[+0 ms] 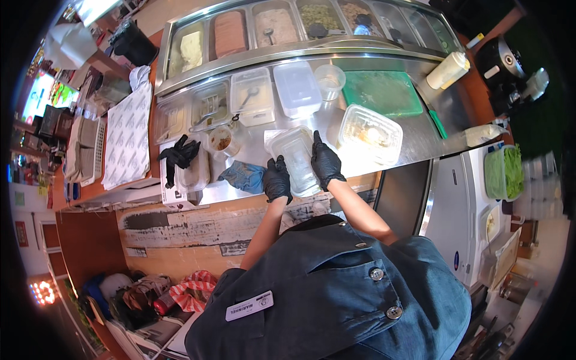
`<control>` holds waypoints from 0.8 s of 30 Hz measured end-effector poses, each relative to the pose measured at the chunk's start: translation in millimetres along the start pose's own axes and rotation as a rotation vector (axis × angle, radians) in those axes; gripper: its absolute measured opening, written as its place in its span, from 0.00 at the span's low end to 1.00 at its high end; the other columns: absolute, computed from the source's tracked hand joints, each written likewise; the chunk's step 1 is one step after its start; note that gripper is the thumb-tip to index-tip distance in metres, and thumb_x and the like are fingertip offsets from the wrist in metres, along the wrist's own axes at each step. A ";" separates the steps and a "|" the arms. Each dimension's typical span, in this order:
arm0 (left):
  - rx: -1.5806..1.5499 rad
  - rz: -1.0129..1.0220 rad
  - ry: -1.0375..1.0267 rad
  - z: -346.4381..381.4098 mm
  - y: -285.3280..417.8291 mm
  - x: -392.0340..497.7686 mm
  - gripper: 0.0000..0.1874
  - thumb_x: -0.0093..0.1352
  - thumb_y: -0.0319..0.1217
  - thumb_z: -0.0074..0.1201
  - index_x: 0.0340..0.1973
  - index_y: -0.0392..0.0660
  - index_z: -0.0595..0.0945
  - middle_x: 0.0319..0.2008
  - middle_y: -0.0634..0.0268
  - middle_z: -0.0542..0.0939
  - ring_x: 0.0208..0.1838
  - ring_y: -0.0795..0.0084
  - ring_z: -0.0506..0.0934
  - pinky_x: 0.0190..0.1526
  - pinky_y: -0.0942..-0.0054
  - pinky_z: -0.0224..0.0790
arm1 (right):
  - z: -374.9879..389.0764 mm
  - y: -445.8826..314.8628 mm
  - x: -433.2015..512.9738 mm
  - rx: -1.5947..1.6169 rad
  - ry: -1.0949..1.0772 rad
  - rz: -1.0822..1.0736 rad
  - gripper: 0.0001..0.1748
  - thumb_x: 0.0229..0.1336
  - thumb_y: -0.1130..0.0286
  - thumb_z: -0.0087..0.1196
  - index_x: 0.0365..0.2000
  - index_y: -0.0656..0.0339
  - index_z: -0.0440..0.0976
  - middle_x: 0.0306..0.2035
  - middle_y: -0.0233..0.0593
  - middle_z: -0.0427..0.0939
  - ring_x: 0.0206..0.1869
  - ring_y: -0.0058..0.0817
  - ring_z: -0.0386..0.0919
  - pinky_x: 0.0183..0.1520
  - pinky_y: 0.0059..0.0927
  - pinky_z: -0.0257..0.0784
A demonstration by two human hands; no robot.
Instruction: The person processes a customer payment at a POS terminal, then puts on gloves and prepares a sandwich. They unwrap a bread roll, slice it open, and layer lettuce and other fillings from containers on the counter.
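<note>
My left hand, in a black glove, rests against the left side of a clear plastic container at the steel counter's front edge. Along the container's right side lies my right hand, also black-gloved, its fingers stretched towards the far corner. Both hands hold the container between them. A crumpled blue cloth lies just left of my left hand. To the right of my right hand stands a lidded clear container with pale contents. Behind the held container are a translucent tub with a lid and a round clear cup.
Steel food pans line the counter's back. A green cutting board, a green-handled knife and a squeeze bottle are at right. Black gloves, a cup of brown food and patterned paper sheets are at left.
</note>
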State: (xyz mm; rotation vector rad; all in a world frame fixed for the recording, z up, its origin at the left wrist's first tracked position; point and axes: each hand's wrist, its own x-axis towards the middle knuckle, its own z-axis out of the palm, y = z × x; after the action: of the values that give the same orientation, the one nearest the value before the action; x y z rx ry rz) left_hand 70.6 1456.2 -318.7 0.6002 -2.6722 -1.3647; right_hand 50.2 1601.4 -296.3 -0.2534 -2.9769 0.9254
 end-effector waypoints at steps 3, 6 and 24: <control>0.002 -0.062 0.031 2.8 -3.0 2.1 0.20 0.71 0.44 0.48 0.31 0.36 0.75 0.26 0.41 0.79 0.32 0.41 0.77 0.34 0.52 0.66 | 12.3 2.1 3.8 -0.100 0.088 0.012 0.22 0.63 0.64 0.44 0.57 0.49 0.68 0.33 0.51 0.77 0.33 0.47 0.78 0.34 0.48 0.72; -0.109 -0.103 0.049 12.1 -12.8 3.0 0.22 0.71 0.45 0.49 0.29 0.35 0.75 0.24 0.42 0.78 0.29 0.44 0.76 0.32 0.54 0.65 | 21.9 7.7 0.8 -0.099 0.097 0.065 0.20 0.65 0.58 0.41 0.54 0.47 0.72 0.29 0.49 0.79 0.29 0.47 0.78 0.32 0.48 0.72; -0.317 0.686 -0.428 -24.4 118.9 -14.1 0.08 0.65 0.27 0.56 0.38 0.37 0.80 0.28 0.59 0.78 0.33 0.68 0.74 0.41 0.71 0.68 | -140.2 65.4 -141.3 0.184 0.278 0.008 0.21 0.63 0.57 0.49 0.55 0.43 0.70 0.23 0.40 0.79 0.22 0.38 0.78 0.28 0.39 0.73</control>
State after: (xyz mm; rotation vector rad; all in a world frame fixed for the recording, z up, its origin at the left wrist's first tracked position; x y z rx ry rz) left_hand 53.2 1505.5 -208.3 -0.6490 -2.4492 -1.7386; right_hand 208.0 1710.9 -212.6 -0.3571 -2.6232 1.0591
